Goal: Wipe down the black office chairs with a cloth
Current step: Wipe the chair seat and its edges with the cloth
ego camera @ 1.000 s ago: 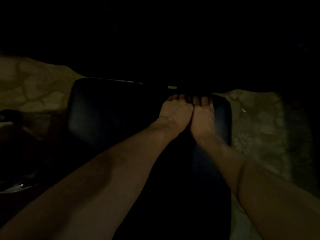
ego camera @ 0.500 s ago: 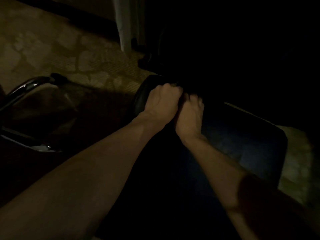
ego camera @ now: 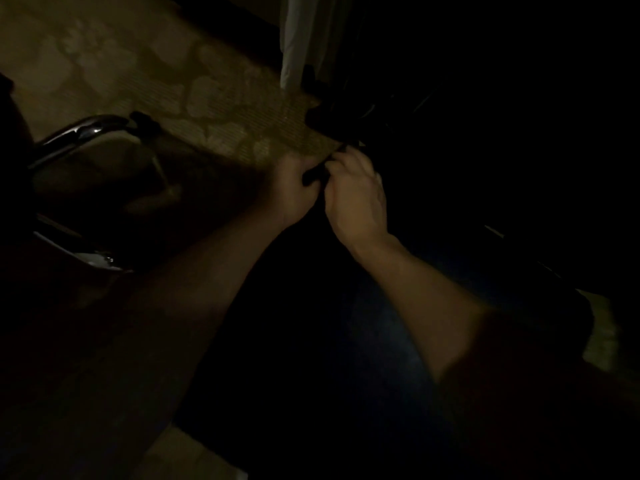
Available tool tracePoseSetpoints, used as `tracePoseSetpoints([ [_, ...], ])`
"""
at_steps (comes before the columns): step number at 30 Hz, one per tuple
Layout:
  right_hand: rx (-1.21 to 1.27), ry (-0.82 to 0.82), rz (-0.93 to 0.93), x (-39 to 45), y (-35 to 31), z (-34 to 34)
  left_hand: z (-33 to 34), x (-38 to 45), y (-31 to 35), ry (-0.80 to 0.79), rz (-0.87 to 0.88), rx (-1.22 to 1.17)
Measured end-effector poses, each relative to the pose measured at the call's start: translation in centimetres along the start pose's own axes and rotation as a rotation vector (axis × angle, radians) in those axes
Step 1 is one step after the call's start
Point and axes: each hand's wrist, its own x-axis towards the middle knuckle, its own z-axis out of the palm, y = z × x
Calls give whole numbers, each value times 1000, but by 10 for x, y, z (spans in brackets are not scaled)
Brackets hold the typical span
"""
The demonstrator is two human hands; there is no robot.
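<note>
A very dark view, looking down along two bare forearms that reach forward to the middle of the scene. The left hand (ego camera: pixel 294 188) and the right hand (ego camera: pixel 356 199) are close together, knuckles nearly touching. Both have curled fingers (ego camera: pixel 341 164) closed on a small dark bunch between them, which looks like the cloth (ego camera: pixel 313 176); its edges are lost in shadow. The hands sit at the far corner of a black chair (ego camera: pixel 398 306), whose seat spreads below and to the right of the fingers with a faint blue sheen. To the right of the fingers everything is black, and the chair back cannot be made out. Left of the fingers and beyond them lies a patterned tan carpet (ego camera: pixel 214 98). Farther left, a curved chrome bar (ego camera: pixel 79 133) catches the light. Above the fingers, a pale strip, perhaps a curtain (ego camera: pixel 294 39), hangs down.
</note>
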Motion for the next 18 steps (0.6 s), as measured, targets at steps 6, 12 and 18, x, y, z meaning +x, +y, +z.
tracePoseSetpoints([
  [6, 23, -24, -178, -53, -39, 28, -21, -91, -21, -13, -236, 77],
  [12, -10, -234, -302, -126, -80, 42, -23, -189, -16, 145, -451, 79],
  [18, -27, -323, -439, -125, -72, 42, -13, -202, -31, 181, -440, 162],
])
